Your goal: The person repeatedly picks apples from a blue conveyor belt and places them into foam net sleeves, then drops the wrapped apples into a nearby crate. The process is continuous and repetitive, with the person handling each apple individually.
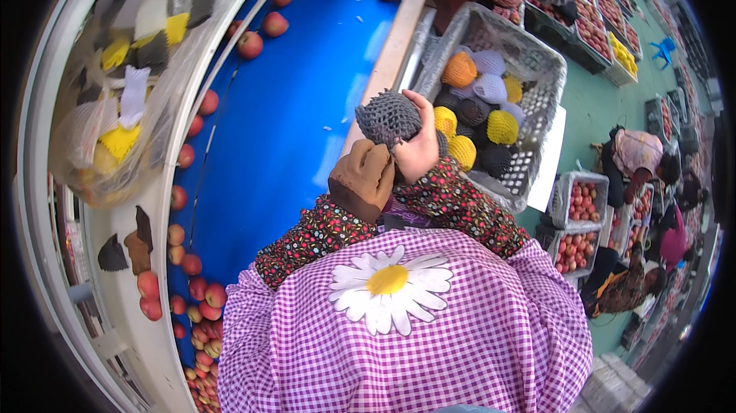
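A dark grey foam fruit net [390,118] covers a round fruit that is hidden inside it. My right hand [418,146], bare, wraps around its right side with the thumb near the bottom. My left hand [363,176], in a brown glove, has its fingers curled against the lower edge of the net; the fingertips are hidden. Just right of my hands is a grey plastic crate [532,155] lined with clear film. It holds several fruits in foam nets, among them an orange one [459,69], a yellow one [502,127] and a lilac one [490,88].
A blue conveyor belt [276,143] carries loose apples [250,45], mostly along its left side. On the left ledge lies a clear plastic bag [109,177] of foam nets. A wooden rail [397,34] edges the belt. People [639,151] and apple crates [583,200] are on the right.
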`<state>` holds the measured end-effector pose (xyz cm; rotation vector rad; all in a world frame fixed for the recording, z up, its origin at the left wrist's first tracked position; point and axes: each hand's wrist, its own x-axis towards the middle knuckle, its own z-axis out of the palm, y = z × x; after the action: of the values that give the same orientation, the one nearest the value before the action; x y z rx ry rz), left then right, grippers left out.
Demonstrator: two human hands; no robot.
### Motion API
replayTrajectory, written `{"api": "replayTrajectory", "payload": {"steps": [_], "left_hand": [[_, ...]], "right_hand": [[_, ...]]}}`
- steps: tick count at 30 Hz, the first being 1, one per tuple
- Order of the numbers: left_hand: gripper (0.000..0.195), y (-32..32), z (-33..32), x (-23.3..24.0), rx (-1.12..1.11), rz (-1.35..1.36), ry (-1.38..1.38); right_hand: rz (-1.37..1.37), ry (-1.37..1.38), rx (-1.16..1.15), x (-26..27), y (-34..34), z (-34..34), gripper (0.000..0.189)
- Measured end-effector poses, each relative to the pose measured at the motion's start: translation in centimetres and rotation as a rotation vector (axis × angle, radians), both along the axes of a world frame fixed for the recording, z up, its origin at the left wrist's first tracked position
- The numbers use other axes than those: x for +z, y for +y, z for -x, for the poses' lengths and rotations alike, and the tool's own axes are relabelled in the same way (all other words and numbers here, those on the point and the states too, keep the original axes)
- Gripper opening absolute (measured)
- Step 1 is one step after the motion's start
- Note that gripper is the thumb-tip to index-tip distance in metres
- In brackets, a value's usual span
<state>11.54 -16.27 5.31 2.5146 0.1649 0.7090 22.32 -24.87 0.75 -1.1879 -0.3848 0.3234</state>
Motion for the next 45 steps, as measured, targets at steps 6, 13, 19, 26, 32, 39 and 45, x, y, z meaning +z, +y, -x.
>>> {"api": "replayTrajectory", "payload": {"steps": [6,13,19,26,32,39,45], "left_hand": [[0.041,-1.1,-1.4,-2.0,-0.37,0.293,0.263],[0.024,2.1,0.8,-4.4,-0.383,0.819,0.586],[0.024,7.1,5.8,-7.9,0.147,0.964,0.459],[0.019,15.7,24.7,-11.2,1.402,0.084,0.14],[0.015,16.6,32.6,-0.3,1.329,-0.475,-0.225],[0.017,24.9,24.6,11.6,1.253,-0.028,-0.416],[0.022,29.7,9.7,15.1,0.47,-0.398,-0.445]], "right_hand": [[0.015,0.075,-0.001,-3.3,-3.6,-3.3,0.066],[1.14,-0.552,-0.315,-15.7,-17.5,-13.6,0.057],[1.692,-0.633,0.163,-21.1,-21.7,-13.5,0.096],[1.229,-0.825,0.15,-17.2,-20.2,-18.5,0.076],[0.743,-0.4,0.065,-11.9,-10.6,-19.3,0.046],[0.31,-0.667,0.351,-1.9,5.7,-9.1,0.034],[0.207,-0.879,0.671,1.7,8.9,0.9,0.024]]}}
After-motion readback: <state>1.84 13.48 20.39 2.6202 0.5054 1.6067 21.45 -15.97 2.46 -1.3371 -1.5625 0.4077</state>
